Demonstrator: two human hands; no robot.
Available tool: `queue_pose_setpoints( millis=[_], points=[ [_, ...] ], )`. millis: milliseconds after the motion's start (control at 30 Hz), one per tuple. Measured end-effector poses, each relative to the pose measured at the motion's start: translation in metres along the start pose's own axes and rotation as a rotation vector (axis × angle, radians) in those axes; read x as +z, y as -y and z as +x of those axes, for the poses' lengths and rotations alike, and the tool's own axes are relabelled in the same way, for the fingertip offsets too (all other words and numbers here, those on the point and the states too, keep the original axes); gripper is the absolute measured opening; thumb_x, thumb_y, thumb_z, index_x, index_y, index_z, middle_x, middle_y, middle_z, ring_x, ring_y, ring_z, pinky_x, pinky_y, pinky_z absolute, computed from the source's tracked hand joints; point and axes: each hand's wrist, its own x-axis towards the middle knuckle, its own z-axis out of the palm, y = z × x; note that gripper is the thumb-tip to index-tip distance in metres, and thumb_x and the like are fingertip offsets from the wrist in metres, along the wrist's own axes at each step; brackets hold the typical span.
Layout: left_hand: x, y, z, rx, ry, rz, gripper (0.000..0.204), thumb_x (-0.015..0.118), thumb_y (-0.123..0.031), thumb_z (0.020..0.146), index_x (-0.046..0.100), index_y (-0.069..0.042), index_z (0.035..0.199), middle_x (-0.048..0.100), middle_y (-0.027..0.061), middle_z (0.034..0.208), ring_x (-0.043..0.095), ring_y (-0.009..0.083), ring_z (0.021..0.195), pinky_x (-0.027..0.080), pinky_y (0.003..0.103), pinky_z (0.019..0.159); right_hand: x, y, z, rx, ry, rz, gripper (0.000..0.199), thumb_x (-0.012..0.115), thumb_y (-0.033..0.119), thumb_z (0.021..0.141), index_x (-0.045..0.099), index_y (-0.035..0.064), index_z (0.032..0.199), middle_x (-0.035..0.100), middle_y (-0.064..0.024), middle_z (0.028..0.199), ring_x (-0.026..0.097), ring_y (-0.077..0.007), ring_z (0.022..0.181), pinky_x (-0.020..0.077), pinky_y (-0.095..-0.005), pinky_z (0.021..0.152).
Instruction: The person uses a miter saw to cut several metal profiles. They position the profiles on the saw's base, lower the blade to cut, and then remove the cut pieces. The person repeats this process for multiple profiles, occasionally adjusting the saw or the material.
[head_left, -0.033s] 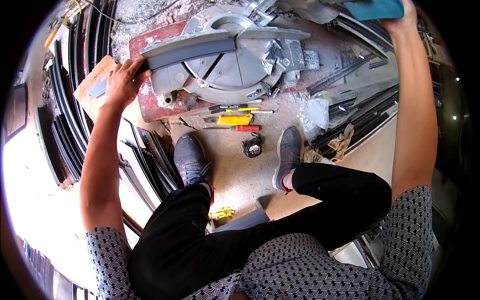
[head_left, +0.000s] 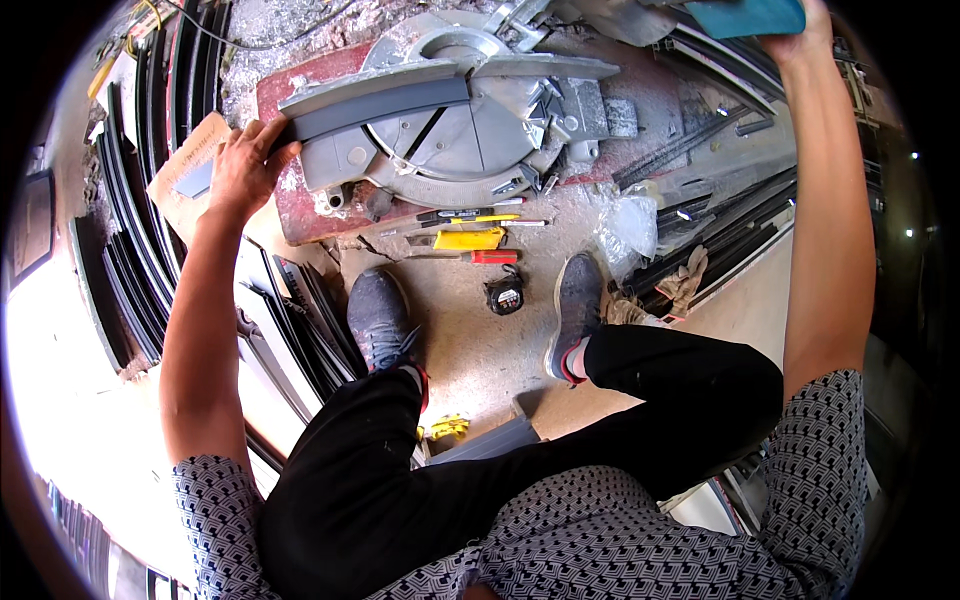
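A dark grey flat profile strip (head_left: pixel 380 108) lies along the fence (head_left: pixel 365 84) of a silver miter saw (head_left: pixel 480 135). My left hand (head_left: pixel 245 165) is closed over the strip's left end, pressing it down left of the saw base. The strip's right end reaches the middle of the fence, by the slot in the round table. At the upper right, my right hand (head_left: pixel 808 42) grips a teal part (head_left: pixel 750 18) of the raised saw head. Most of its fingers are hidden behind that part, and the frame edge cuts it off.
Small metal offcuts (head_left: pixel 540 110) litter the saw's right side. Before it lie markers (head_left: pixel 465 216), a yellow-handled tool (head_left: pixel 470 239), a red-handled screwdriver (head_left: pixel 492 257) and a black tape measure (head_left: pixel 504 294). Dark profiles (head_left: pixel 130 220) lie at left, more (head_left: pixel 725 235) at right beside a glove (head_left: pixel 684 281).
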Motion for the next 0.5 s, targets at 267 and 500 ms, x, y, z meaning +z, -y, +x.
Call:
queue_pose_setpoints(
  millis=[267, 500],
  points=[
    [0.000, -0.003, 0.000, 0.016, -0.014, 0.015, 0.056, 0.056, -0.060, 0.100, 0.062, -0.021, 0.141, 0.066, 0.0079, 0.117, 0.062, 0.0344, 0.115, 0.045, 0.052, 0.100, 0.008, -0.005, -0.011, -0.052, 0.003, -0.060, 0.028, 0.061, 0.029, 0.089, 0.062, 0.0012, 0.084, 0.062, -0.0150, 0.067, 0.060, -0.0274, 0.054, 0.0553, -0.0387, 0.054],
    [0.003, 0.001, 0.000, 0.043, -0.045, 0.013, 0.056, 0.056, -0.059, 0.100, 0.062, -0.021, 0.141, 0.066, 0.0086, 0.116, 0.062, 0.0351, 0.114, 0.045, 0.050, 0.100, 0.009, -0.006, -0.010, -0.071, 0.060, -0.081, 0.033, 0.059, 0.032, 0.090, 0.062, 0.0006, 0.081, 0.062, -0.0165, 0.065, 0.060, -0.0298, 0.055, 0.0549, -0.0404, 0.056]
  ],
)
